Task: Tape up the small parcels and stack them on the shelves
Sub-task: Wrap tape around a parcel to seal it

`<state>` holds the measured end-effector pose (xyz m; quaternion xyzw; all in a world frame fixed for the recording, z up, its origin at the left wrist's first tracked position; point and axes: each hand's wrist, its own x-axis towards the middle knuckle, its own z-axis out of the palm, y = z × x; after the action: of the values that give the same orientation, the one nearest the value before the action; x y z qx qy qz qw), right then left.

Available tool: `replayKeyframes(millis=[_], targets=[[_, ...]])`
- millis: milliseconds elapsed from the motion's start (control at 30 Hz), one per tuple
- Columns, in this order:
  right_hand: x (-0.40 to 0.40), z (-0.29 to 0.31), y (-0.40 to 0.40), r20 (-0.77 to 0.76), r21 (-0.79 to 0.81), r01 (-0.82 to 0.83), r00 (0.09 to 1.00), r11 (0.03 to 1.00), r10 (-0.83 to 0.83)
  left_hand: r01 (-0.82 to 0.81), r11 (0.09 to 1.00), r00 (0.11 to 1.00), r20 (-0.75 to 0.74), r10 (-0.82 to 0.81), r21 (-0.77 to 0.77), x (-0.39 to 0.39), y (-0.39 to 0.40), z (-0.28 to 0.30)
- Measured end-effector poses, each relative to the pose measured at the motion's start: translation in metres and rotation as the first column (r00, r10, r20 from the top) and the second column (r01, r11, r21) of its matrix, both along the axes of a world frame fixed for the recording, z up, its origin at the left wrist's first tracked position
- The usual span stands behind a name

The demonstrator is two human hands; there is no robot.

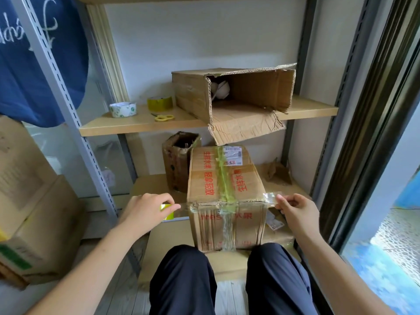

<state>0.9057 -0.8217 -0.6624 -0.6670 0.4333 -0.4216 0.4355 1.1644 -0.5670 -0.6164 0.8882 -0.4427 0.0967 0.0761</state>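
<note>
The corrugated, creased parcel [227, 196] sits on the low shelf board [154, 185], just beyond the knees; glossy clear tape [270, 197] spans its near top edge; the left hand [147, 210] grips a yellow tape roll [167, 211] beside its left side; the right hand [297, 210] pinches the tape's free end past the right corner.

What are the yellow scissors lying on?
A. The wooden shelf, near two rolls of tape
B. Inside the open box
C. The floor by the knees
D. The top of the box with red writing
A: the yellow scissors lie flat on the wooden shelf, just in front of the yellow tape roll and to the right of the white tape roll, outside the open box.
</note>
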Motion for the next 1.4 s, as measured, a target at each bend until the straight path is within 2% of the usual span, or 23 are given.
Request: replayKeyframes(millis=[200, 233, 300, 433, 533, 567, 600, 667, 733, 833, 967, 1067, 1100, 1167, 1233, 1267, 1400], targets=[[0.017, -0.013, 0.010, 0.030, 0.047, -0.083, 0.996, 0.995, 0.082, 0.101, 0.986, 0.995, -0.001, -0.102, -0.135, 0.011, -0.018, -0.029], [0.018, -0.012, 0.010, -0.008, 0.023, -0.092, 0.996, 0.996, 0.092, 0.103, 0.985, 0.995, 0.002, -0.103, -0.139, 0.010, -0.022, -0.033], [0.018, -0.007, 0.008, -0.193, -0.073, -0.087, 0.979, 0.994, 0.071, 0.109, 0.984, 0.994, -0.015, -0.113, -0.140, 0.009, -0.029, -0.041], [0.018, 0.006, 0.006, -0.474, -0.237, -0.126, 0.881, 0.963, -0.002, 0.112, 0.978, 0.987, -0.096, -0.130, -0.178, 0.008, -0.030, -0.046], [0.013, 0.013, 0.001, -0.583, -0.204, -0.120, 0.812, 0.972, -0.022, 0.120, 0.971, 0.983, -0.114, -0.146, -0.206, 0.011, -0.028, -0.047], [0.010, 0.015, 0.001, -0.586, -0.213, -0.119, 0.810, 0.970, -0.029, 0.123, 0.969, 0.977, -0.144, -0.156, -0.216, 0.012, -0.028, -0.048], [0.008, 0.016, 0.001, -0.542, -0.289, -0.105, 0.837, 0.952, -0.072, 0.126, 0.964, 0.969, -0.181, -0.170, -0.233, 0.013, -0.028, -0.050], [0.006, 0.015, 0.010, -0.377, -0.552, -0.101, 0.916, 0.828, -0.140, 0.124, 0.959, 0.955, -0.232, -0.184, -0.254, 0.016, -0.027, -0.053], [0.010, 0.010, 0.026, -0.345, -0.705, -0.191, 0.934, 0.683, -0.094, 0.126, 0.953, 0.952, -0.238, -0.195, -0.276, 0.018, -0.027, -0.056], [0.020, -0.001, 0.032, -0.454, -0.753, -0.299, 0.881, 0.586, -0.133, 0.133, 0.951, 0.951, -0.235, -0.202, -0.278, 0.018, -0.028, -0.056], [0.023, 0.008, 0.017, -0.519, -0.811, -0.399, 0.829, 0.428, -0.210, 0.131, 0.957, 0.947, -0.253, -0.198, -0.258, 0.018, -0.029, -0.055], [0.022, 0.003, 0.013, -0.573, -0.804, -0.531, 0.812, 0.267, -0.111, 0.128, 0.959, 0.949, -0.250, -0.193, -0.254, 0.018, -0.028, -0.055], [0.023, -0.002, 0.014, -0.574, -0.800, -0.547, 0.817, 0.245, -0.051, 0.125, 0.958, 0.948, -0.253, -0.192, -0.259, 0.017, -0.028, -0.055], [0.028, -0.009, 0.016, -0.543, -0.800, -0.525, 0.840, 0.291, 0.022, 0.116, 0.957, 0.944, -0.269, -0.189, -0.266, 0.015, -0.029, -0.056], [0.033, -0.010, 0.023, -0.523, -0.794, -0.493, 0.852, 0.356, 0.012, 0.115, 0.957, 0.944, -0.272, -0.189, -0.265, 0.014, -0.029, -0.054], [0.036, -0.007, 0.027, -0.530, -0.791, -0.495, 0.848, 0.358, 0.002, 0.119, 0.957, 0.942, -0.273, -0.193, -0.266, 0.014, -0.028, -0.054], [0.051, -0.005, 0.038, -0.595, -0.781, -0.594, 0.802, 0.193, 0.059, 0.145, 0.954, 0.946, -0.247, -0.212, -0.263, 0.018, -0.028, -0.053]])
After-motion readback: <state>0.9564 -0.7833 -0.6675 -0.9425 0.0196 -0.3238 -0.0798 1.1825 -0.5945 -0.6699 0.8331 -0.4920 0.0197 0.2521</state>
